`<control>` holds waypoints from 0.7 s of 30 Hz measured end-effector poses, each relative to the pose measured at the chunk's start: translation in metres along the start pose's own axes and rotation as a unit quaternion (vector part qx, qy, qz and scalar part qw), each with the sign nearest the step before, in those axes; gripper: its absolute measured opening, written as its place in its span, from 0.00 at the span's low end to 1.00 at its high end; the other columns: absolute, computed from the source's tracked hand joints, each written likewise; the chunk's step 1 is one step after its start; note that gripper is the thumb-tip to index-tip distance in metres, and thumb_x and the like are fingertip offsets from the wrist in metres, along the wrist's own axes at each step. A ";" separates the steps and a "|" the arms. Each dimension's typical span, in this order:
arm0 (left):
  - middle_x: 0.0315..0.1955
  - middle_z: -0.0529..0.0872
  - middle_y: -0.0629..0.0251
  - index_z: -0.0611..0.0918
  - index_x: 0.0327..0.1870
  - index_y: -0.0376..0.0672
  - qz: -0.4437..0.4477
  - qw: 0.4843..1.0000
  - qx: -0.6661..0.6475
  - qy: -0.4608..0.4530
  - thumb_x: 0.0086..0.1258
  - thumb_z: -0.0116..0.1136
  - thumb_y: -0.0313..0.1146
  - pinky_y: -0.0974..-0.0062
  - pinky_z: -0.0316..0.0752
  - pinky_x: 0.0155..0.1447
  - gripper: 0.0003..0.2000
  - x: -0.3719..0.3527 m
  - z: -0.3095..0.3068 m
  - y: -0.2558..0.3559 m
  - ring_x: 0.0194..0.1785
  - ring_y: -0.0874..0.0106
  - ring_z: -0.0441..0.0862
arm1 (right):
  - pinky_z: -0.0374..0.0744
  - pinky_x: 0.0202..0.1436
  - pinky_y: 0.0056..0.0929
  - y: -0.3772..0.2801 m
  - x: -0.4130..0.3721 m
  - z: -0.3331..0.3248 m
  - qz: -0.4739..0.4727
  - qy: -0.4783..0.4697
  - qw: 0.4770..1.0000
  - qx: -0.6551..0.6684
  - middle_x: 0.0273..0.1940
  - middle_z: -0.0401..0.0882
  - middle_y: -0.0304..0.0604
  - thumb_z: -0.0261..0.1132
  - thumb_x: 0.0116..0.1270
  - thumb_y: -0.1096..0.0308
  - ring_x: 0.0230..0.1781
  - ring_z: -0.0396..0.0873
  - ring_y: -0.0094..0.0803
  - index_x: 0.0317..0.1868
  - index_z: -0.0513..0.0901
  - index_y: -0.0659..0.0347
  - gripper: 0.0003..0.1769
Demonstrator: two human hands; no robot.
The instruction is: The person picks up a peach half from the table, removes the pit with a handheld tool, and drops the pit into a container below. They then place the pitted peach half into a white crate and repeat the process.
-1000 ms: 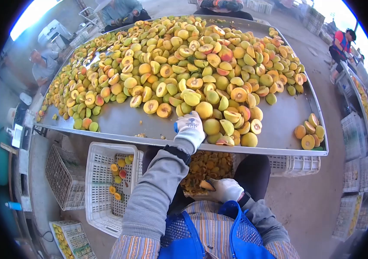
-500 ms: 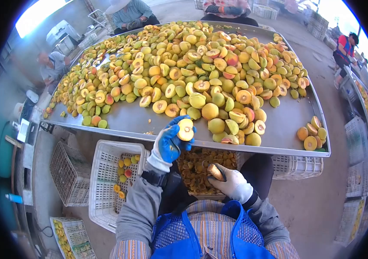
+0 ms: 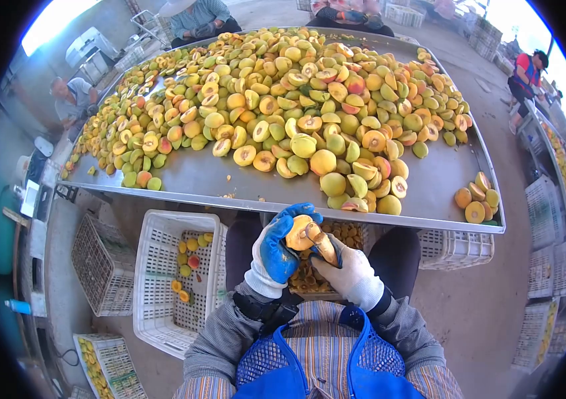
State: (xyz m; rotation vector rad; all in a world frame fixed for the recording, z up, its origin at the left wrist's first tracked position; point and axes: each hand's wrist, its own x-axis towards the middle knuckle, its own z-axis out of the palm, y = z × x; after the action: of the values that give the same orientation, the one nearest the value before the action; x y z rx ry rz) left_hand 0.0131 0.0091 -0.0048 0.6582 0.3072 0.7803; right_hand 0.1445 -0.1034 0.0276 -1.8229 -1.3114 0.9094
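My left hand [image 3: 273,256], in a blue-coated glove, is closed round a yellow peach half [image 3: 296,237] with its cut face up. In my right hand [image 3: 354,276], which wears a pale glove, is a short tool with a wooden handle [image 3: 326,249]. The tool's end meets the cut face of the peach half; its tip is too small to make out. Both hands are close together over my lap, just in front of the metal table's edge [image 3: 216,199]. Beneath them lie brown pits or scraps [image 3: 347,233], partly hidden by my hands.
A large heap of peaches, many halved [image 3: 283,100], covers much of the table. A small pile of halves [image 3: 475,203] lies at its right corner. A white crate [image 3: 143,279] with several peaches stands at my left. Other people [image 3: 203,20] sit round the table.
My left hand has come down and toward me with the peach half. My right hand has risen slightly, bringing the tool onto the fruit's cut face; the hands were apart before.
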 end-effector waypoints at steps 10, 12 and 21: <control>0.45 0.83 0.52 0.77 0.55 0.30 0.027 0.995 0.067 0.073 0.72 0.47 0.41 0.68 0.79 0.55 0.21 -0.004 0.006 -0.014 0.47 0.64 0.83 | 0.80 0.38 0.38 0.011 0.002 0.015 0.176 -0.139 0.964 0.145 0.30 0.85 0.51 0.64 0.66 0.60 0.31 0.85 0.41 0.50 0.79 0.68 0.20; 0.43 0.83 0.49 0.76 0.54 0.30 0.012 0.997 0.013 0.077 0.71 0.48 0.40 0.63 0.80 0.52 0.21 -0.004 0.007 -0.015 0.41 0.59 0.84 | 0.80 0.39 0.40 0.023 0.004 0.023 0.054 -0.080 0.989 0.108 0.31 0.85 0.53 0.63 0.66 0.60 0.33 0.85 0.46 0.51 0.79 0.66 0.20; 0.39 0.85 0.57 0.81 0.44 0.32 0.118 0.941 0.303 0.095 0.72 0.52 0.37 0.71 0.81 0.46 0.15 -0.006 0.000 -0.026 0.38 0.68 0.84 | 0.80 0.44 0.47 0.035 0.007 0.025 0.023 -0.041 0.996 -0.073 0.36 0.84 0.58 0.62 0.65 0.60 0.39 0.83 0.53 0.54 0.80 0.59 0.19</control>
State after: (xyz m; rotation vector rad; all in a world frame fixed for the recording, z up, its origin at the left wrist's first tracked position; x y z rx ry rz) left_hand 0.0229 -0.0091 -0.0220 1.2187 0.6687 0.9901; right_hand 0.1412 -0.1014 -0.0163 -1.9533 -1.4235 0.9426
